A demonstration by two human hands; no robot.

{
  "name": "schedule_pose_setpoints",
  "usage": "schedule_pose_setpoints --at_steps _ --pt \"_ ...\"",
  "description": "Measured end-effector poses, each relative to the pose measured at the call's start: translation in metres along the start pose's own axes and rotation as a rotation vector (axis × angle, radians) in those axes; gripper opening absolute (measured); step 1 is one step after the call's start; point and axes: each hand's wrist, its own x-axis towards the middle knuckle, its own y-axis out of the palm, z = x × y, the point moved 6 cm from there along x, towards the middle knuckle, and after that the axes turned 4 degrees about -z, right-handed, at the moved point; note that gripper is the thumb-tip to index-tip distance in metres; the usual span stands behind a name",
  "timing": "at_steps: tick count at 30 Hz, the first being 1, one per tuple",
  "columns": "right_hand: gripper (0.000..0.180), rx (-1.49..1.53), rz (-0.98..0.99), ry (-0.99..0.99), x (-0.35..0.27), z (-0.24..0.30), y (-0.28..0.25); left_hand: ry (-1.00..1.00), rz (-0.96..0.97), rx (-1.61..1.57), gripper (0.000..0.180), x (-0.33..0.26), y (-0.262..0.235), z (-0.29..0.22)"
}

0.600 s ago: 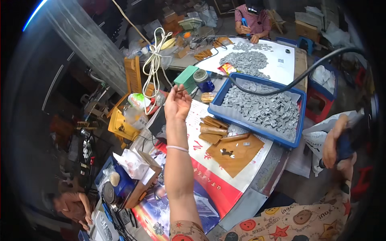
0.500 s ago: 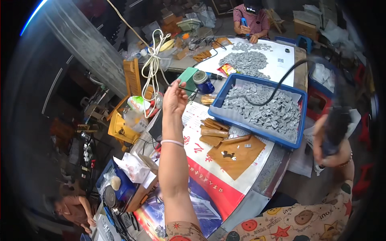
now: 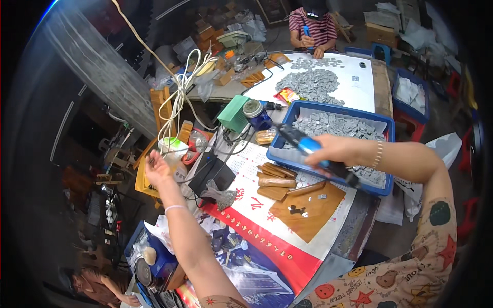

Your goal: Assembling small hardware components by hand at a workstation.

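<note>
My right hand (image 3: 331, 152) is wrapped around a black and blue electric screwdriver (image 3: 307, 146), slightly blurred, which I hold slanted over the front of a blue crate (image 3: 391, 159). Many small grey metal pieces (image 3: 328, 123) lie in the crate on a pale liner. Out to the left, my left hand (image 3: 159, 169) is raised beside a yellow chair, its fingers loosely apart and no object visible in them. A black cable (image 3: 182, 180) runs close by its wrist. Below the crate lies a brown sheet (image 3: 308, 226) bearing small black and silvery bits (image 3: 297, 210).
A blue jar (image 3: 258, 119), green box (image 3: 233, 114) and black box (image 3: 213, 177) stand left of the crate. White cord (image 3: 179, 95) hangs in loops. Across the table, another person (image 3: 313, 31) holds a blue tool above more grey pieces. A second person (image 3: 97, 282) is at lower left.
My left hand has let go of the black cord and moved down and left. My right hand has brought the screwdriver from the far right to the left, over the crate.
</note>
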Motion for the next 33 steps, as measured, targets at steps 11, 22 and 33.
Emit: schedule_pose_setpoints --at_steps 11,22,33 --pt "0.084 -0.619 -0.259 -0.079 0.253 -0.017 0.080 0.169 -0.081 -0.089 0.051 0.003 -0.065 -0.080" --pt "0.048 -0.270 -0.289 -0.345 0.247 0.041 0.065 -0.015 0.394 -0.405 0.037 -0.031 -0.043 -0.128" --pt "0.072 -0.834 -0.108 -0.151 0.250 0.000 0.086 0.218 0.432 -0.118 0.032 -0.029 -0.011 -0.191"
